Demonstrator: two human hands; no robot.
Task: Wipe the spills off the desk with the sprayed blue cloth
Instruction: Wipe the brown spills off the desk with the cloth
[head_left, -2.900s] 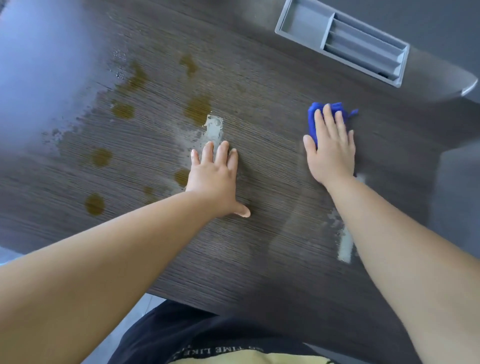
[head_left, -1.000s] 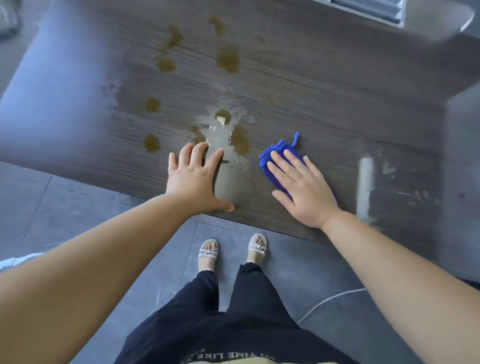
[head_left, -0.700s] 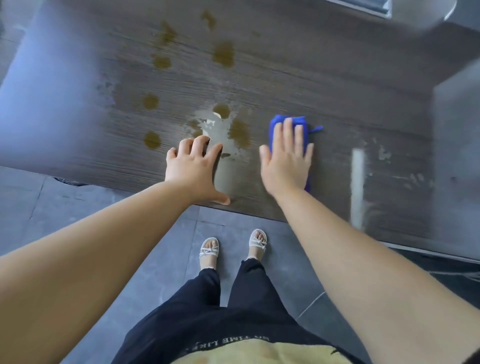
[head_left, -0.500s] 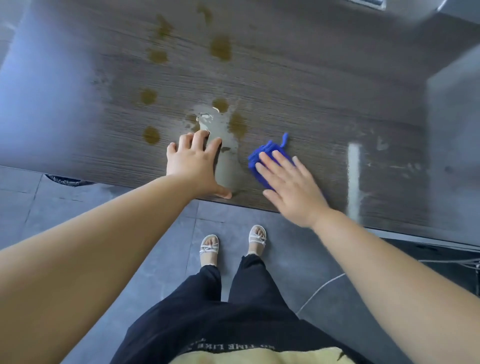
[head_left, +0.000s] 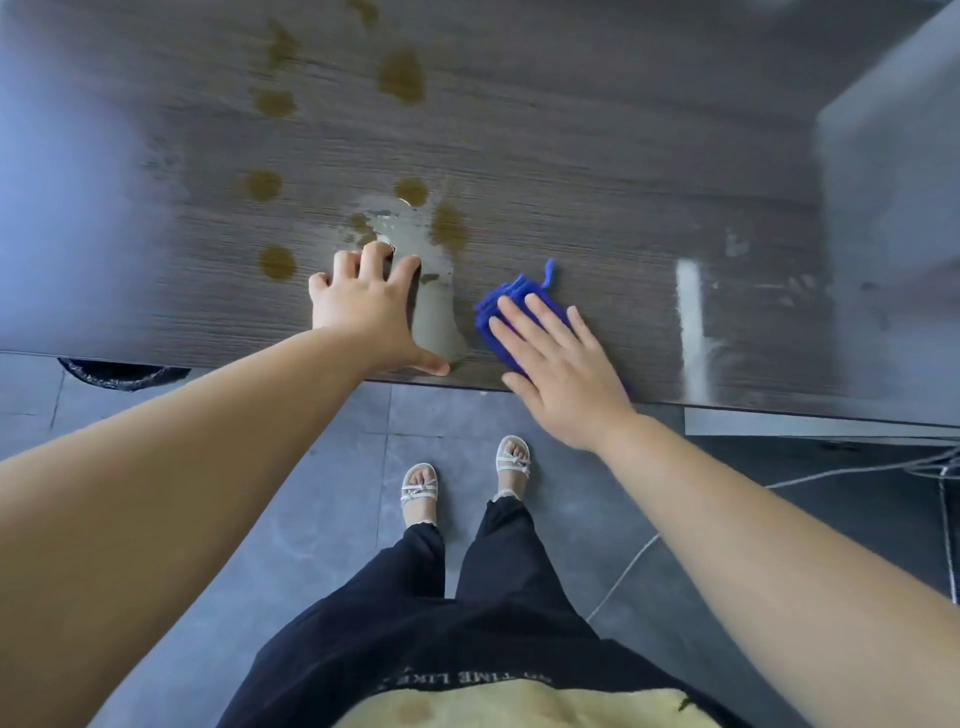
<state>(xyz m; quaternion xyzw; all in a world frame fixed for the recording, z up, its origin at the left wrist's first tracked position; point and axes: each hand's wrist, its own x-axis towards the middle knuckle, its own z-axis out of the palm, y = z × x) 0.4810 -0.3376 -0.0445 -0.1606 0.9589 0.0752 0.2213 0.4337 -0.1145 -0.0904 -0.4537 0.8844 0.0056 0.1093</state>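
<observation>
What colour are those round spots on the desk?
Brownish-yellow spots on the dark grey wood-grain desk, seen from the head camera.

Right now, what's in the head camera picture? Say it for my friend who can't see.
A person's right hand presses a folded blue cloth flat on a dark wooden desk near its front edge, while the left hand rests on the desk beside a wet patch. Brownish spills dot the desk beyond the hands.

place: office-type workroom, possibly a home study
desk (head_left: 597, 156): wide dark wood-grain laminate top, grey side panel (head_left: 893, 182) at its right end
floor (head_left: 311, 493): grey tiles, loose cable (head_left: 852, 470) trailing right
under desk: black-lined bin (head_left: 119, 370), mostly hidden
</observation>
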